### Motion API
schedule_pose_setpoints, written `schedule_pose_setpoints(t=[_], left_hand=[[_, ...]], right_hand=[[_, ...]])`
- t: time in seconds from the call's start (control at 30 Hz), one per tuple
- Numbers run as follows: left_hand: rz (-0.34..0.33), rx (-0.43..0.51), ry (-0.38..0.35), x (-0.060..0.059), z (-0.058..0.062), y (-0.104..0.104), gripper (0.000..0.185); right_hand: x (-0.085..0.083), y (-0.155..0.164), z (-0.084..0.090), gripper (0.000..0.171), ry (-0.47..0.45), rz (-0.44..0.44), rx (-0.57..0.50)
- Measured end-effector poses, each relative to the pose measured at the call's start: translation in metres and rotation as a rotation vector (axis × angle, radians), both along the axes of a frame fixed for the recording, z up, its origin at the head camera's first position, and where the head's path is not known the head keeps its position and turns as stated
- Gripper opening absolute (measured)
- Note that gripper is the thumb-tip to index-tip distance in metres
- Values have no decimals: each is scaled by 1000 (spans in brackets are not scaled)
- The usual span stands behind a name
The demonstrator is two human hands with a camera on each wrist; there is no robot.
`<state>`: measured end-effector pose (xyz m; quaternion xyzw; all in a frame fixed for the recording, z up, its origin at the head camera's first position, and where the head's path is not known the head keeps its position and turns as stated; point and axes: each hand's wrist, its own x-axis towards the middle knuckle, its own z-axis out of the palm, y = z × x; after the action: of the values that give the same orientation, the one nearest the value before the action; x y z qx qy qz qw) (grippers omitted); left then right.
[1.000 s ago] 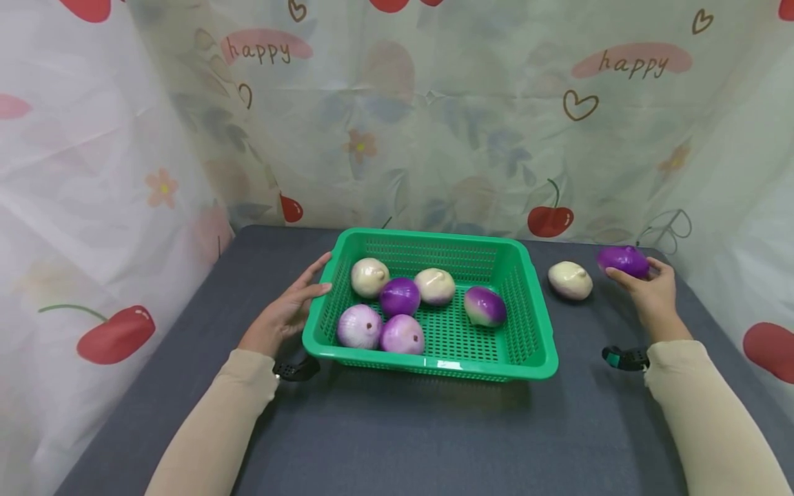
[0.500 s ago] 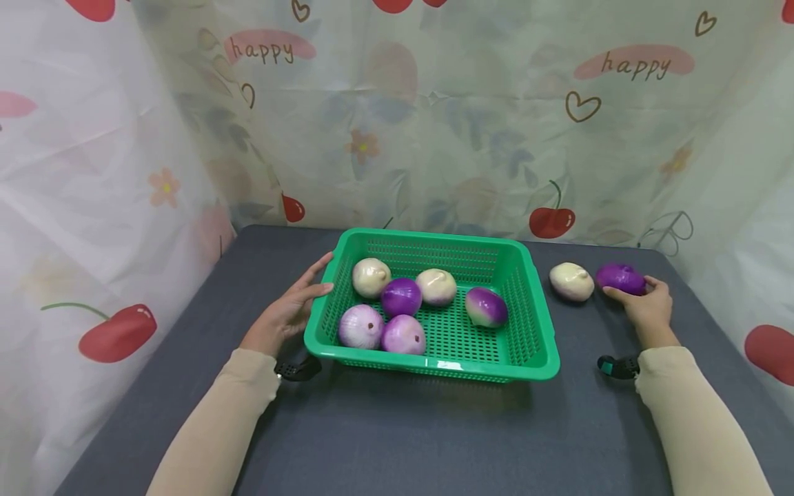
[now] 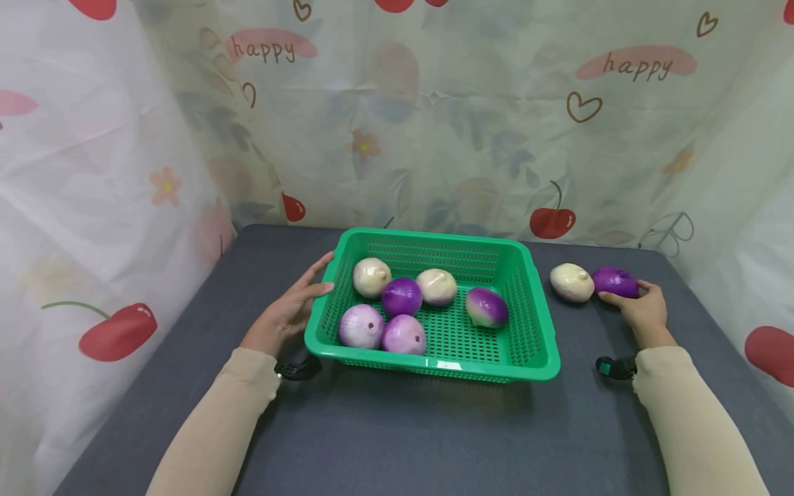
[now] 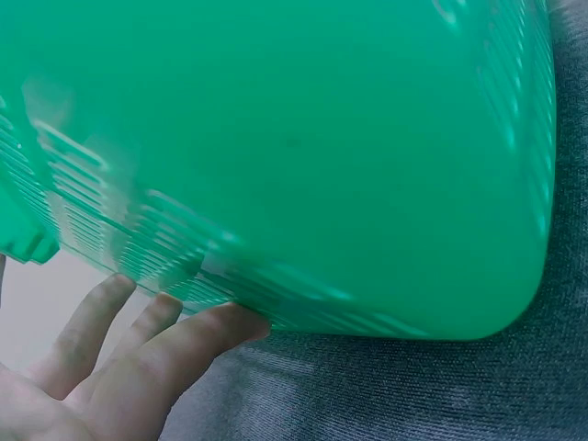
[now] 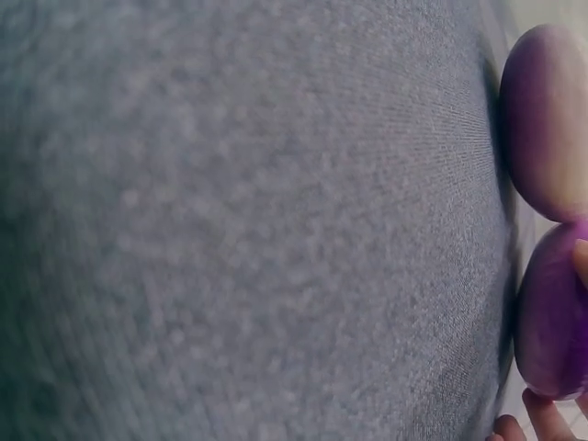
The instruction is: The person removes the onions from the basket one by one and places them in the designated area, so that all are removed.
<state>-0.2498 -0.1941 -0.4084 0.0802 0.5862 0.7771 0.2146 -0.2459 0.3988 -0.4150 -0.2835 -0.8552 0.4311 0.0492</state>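
Head view: my right hand [image 3: 645,313] cups the purple onion [image 3: 614,282] on the grey table [image 3: 397,427], touching a white onion [image 3: 571,282]; my left hand [image 3: 287,313], fingers straight, rests on the green basket [image 3: 533,358].

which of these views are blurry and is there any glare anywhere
Head view: sharp, evenly lit, small glare on the green basket front rim, soft shadow beneath. Left wrist view: basket wall too close, blurred. Right wrist view: grey table and purple onion out of focus.
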Motion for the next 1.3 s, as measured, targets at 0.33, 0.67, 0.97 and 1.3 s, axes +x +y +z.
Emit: schedule_pose_setpoints(t=[0.33,0.67,0.97,1.3], left_hand=[[-9,3,7,-1,0,-1,70],[-4,6,5,0,-1,0,70],[2,-9,9,0,-2,0,69],[-2,-2,13,0,-2,0,69]], right_hand=[[1,4,0,93,-27,33,10],[2,5,-1,95,-34,51,12],[2,7,-2,98,-35,51,-19],[6,7,6,103,-17,67,-64]])
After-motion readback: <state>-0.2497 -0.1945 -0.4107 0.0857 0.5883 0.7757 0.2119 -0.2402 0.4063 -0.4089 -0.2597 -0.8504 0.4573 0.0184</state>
